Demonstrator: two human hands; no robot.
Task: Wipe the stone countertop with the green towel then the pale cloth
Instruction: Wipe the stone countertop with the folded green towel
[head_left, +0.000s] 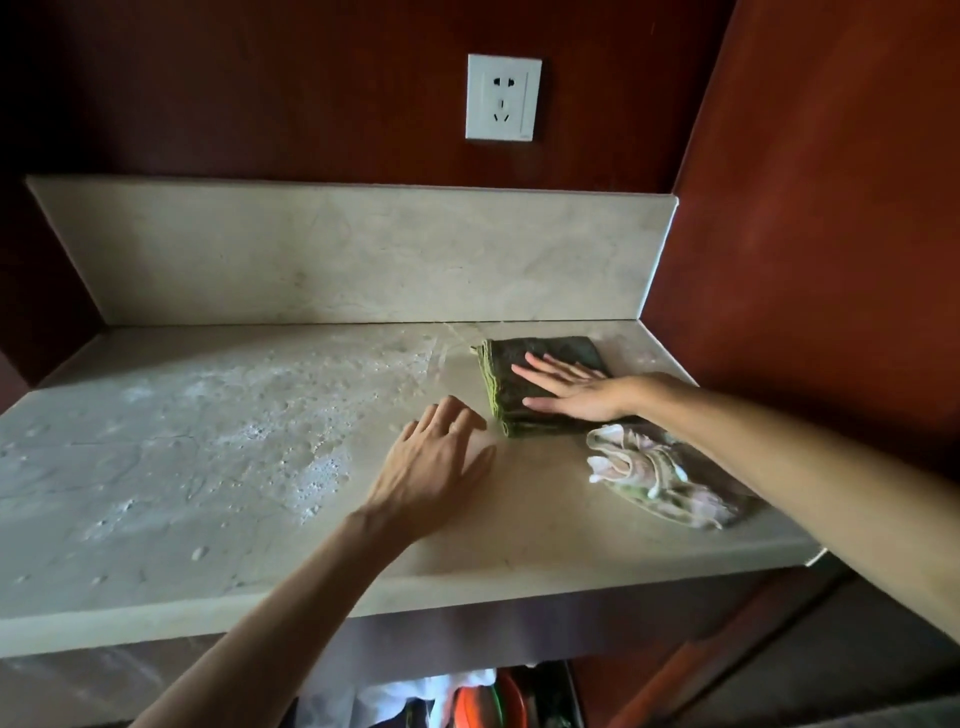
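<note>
The towel (540, 387), folded at the far right of the desk (182, 467), is pressed by the flat, open right hand (576, 389). The left hand (431, 467) is laid open beside it; the cloth (660, 478) is bunched nearer.

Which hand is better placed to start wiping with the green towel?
Right. The right hand already lies flat on the green towel; the left hand rests on bare countertop beside it.

Dark red-brown walls (311, 78) close in the back and right side, with a white wall socket (503, 97) on the back one. A pale stone upstand (337, 254) runs beneath it, in dim light. Below, a shadowed opening holds white and orange items (483, 699).
</note>
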